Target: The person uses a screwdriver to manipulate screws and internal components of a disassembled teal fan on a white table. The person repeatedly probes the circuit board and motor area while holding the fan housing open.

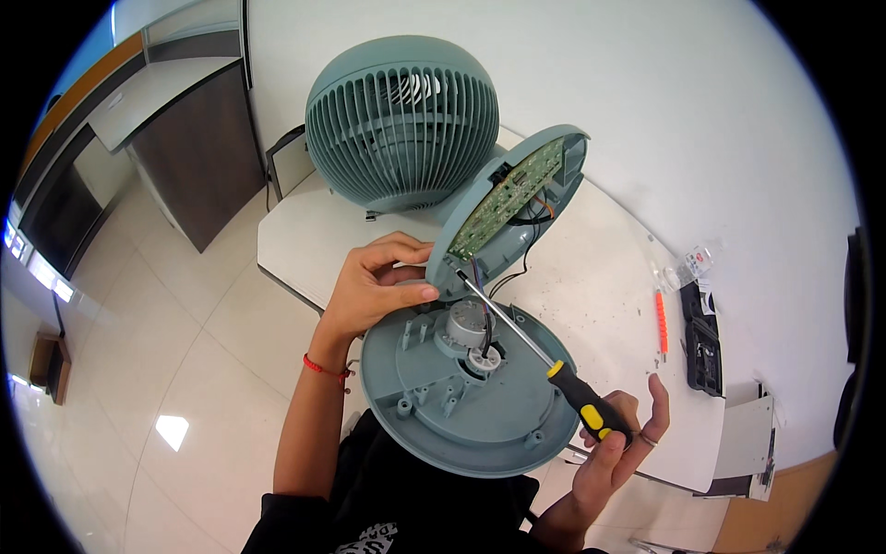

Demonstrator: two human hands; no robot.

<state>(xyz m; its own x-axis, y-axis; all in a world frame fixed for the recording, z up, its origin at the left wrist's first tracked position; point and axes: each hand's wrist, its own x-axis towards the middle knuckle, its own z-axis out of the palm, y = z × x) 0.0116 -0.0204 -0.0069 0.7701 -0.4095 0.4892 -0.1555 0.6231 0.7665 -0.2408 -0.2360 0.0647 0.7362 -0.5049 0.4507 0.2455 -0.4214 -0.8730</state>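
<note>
In my right hand (616, 434) is a screwdriver (583, 399) with a black and yellow handle; its tip meets the lower edge of a tilted grey-green housing (572, 175). My left hand (380, 288) grips that housing's left edge between thumb and fingers. A green circuit board (503, 205) lies inside the housing. Thin wires (526, 254) run from it down to a round base (461, 434), which carries a silver motor (469, 323) and a small white round part (483, 360). The base sits close to my body, at the table's near edge.
A fan head (401, 129) with a slatted grille stands at the back of the white table (604, 277). To the right are an orange rod-like tool (661, 323), a clear plastic bottle (690, 266) and a black tool case (703, 346). A wall borders the table's far side.
</note>
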